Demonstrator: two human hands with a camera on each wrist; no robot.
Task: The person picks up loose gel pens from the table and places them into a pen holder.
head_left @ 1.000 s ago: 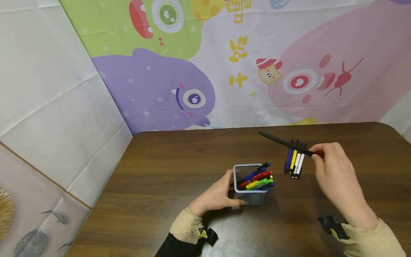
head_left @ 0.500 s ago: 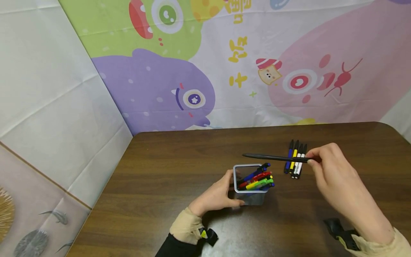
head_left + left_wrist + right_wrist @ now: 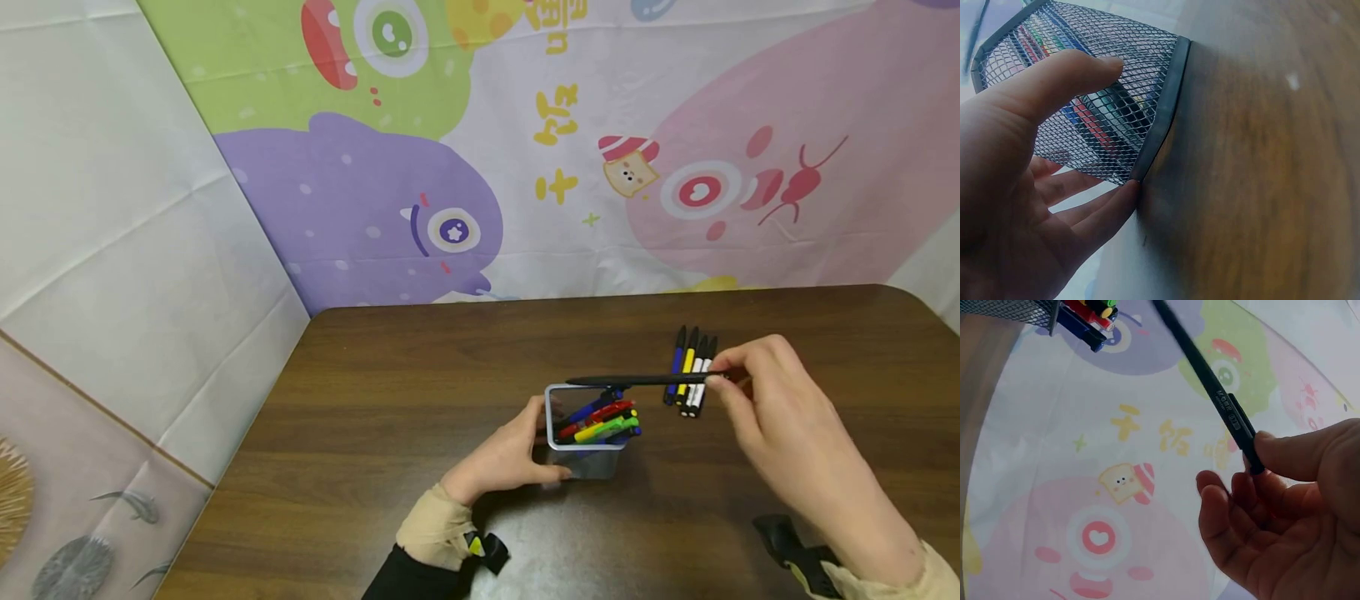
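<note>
In the head view my left hand (image 3: 506,458) holds a mesh pen holder (image 3: 588,465) upright on the table. Its thumb lies along the mesh wall (image 3: 1147,69) in the left wrist view, and the other fingers reach round the far side. Several pens (image 3: 600,417), blue, red, yellow and green, lean to the right inside. My right hand (image 3: 787,417) pinches a black pen (image 3: 637,380) by its clip end, between thumb and fingers. The pen (image 3: 1210,381) lies nearly level, its tip over the holder's back rim; whether they touch I cannot tell.
Behind the black pen, several capped markers (image 3: 690,371), blue, yellow and white with black caps, lie side by side on the brown wooden table (image 3: 375,400). A cartoon-printed cloth (image 3: 525,208) hangs along the table's back edge.
The right hand has swung the black pen from a slant above the markers to nearly level, its tip moving left and nearer to the holder's back rim. The left hand and holder stay put.
</note>
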